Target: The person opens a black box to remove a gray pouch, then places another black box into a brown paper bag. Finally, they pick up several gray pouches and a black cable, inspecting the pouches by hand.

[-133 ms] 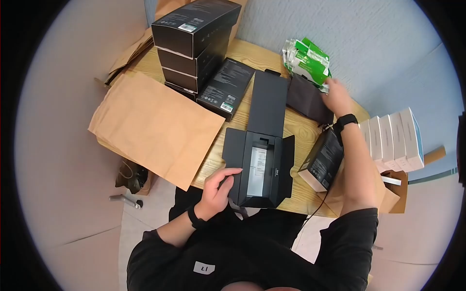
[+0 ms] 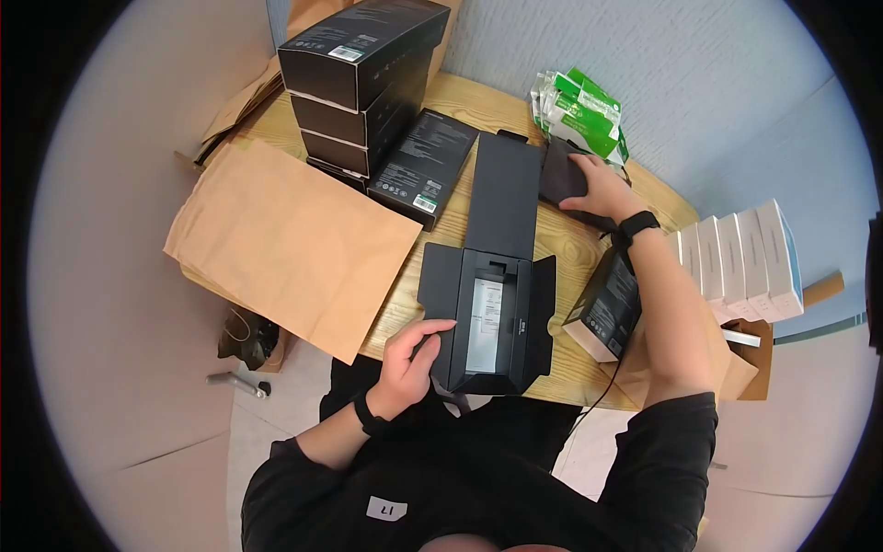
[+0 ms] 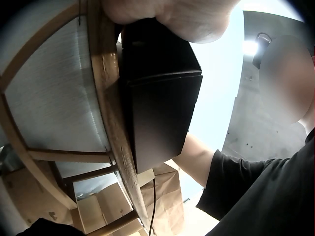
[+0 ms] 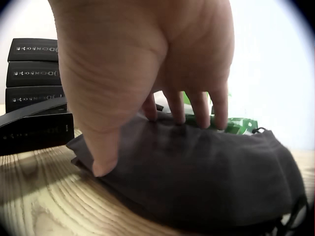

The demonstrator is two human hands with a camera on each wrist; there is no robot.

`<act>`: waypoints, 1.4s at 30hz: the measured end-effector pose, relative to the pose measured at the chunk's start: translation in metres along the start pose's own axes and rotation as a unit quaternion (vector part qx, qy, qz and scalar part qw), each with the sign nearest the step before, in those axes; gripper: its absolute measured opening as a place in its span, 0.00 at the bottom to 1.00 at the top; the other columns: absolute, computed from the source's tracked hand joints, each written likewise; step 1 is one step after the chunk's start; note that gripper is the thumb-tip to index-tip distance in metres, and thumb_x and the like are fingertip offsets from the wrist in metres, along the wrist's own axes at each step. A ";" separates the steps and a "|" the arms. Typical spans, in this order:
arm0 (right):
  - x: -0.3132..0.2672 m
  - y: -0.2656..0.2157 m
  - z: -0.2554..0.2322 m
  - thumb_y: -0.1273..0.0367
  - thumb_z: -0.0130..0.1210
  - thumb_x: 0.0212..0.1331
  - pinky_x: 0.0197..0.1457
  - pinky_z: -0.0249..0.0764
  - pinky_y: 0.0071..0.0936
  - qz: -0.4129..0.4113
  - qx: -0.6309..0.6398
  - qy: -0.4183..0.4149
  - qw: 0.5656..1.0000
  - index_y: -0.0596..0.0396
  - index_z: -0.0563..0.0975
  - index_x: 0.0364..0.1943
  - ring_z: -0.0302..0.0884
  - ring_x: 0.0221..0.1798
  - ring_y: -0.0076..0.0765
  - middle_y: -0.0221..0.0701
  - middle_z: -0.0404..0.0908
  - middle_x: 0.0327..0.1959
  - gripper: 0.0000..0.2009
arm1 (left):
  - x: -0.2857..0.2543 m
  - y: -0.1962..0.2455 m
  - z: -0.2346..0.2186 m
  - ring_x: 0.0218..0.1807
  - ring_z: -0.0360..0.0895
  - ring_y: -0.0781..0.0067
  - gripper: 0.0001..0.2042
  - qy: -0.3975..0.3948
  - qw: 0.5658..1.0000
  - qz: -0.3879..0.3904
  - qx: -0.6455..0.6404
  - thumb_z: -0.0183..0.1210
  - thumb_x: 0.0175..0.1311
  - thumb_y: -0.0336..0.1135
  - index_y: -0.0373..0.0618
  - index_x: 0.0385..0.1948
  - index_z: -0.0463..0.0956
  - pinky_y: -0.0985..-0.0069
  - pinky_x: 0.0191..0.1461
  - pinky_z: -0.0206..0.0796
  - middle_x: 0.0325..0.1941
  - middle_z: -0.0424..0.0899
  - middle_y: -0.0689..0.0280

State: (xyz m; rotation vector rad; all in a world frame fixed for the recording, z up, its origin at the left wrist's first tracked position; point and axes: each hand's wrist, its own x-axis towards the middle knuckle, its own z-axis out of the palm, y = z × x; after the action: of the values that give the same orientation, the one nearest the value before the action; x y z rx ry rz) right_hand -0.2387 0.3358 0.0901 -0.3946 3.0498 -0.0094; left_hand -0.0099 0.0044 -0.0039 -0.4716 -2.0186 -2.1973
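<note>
An unfolded black box lies on the table with its lid and flaps spread; a white printed paper is inside. My left hand rests at its left flap, index finger extended over the edge. In the left wrist view that hand is on top of the box. Over a dark drawstring pouch is my right hand, its fingers spread. The right wrist view has the thumb on the near side of the pouch and the other fingertips of the hand at its far side.
Black boxes are stacked at the back left, beside brown paper bags. Green packets lie behind the pouch. Another black box stands right of the unfolded one, near a row of white boxes.
My right hand has moved left and slightly toward me, from beside the green packets onto the dark pouch. My left hand has stayed at the box flap.
</note>
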 end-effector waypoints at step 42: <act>-0.227 -0.175 0.007 0.59 0.55 0.58 0.64 0.61 0.41 -0.099 0.245 0.021 0.964 0.58 0.60 0.64 0.62 0.62 0.60 0.53 0.60 0.63 0.31 | 0.006 0.004 -0.001 0.71 0.49 0.42 0.29 -0.174 0.953 0.168 0.181 0.56 0.57 0.38 0.44 0.63 0.62 0.58 0.70 0.45 0.71 0.53 0.51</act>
State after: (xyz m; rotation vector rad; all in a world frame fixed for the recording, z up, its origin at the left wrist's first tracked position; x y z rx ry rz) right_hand 0.0252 0.2239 0.0999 -0.6532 2.8847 -0.7698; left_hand -0.0142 0.0033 0.0019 -1.1182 -2.2331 -1.5850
